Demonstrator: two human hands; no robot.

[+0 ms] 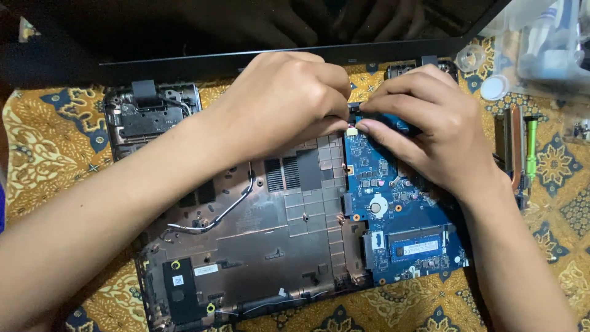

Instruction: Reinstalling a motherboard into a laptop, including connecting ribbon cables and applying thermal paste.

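Blue is the colour of the circuit board [399, 215] that sits in the right side of an opened laptop shell [264, 246]. The shell is dark plastic and lies flat on a patterned cloth [43, 141] in gold and blue, which gives the parts a soft bed. The screen lid [246, 37] is folded back at the top, so the inside is open to both hands.

The left hand [283, 104] comes in from the left and curls over the top edge of the board. Its fingers are bent in tight and seem to pinch something small there, but I cannot tell what it is. The right hand [424, 135] meets it from the other side. Its fingertips [362, 126] press down on a small connector [352, 130] at the top corner of the board. Both hands work at the same tiny spot, most likely because the part is small and needs one hand to steady it.

A thin grey cable [221, 212] snakes loose across the bare shell. A round coin battery [378, 206] sits in the middle of the board, and a memory stick [418, 246] lies flat in its slot lower down.

On the right, well apart from the hands, lie a copper cooling pipe [515, 141] and a green tool [531, 147], set aside but within reach. A clear plastic box [541, 43] stands at the top right.
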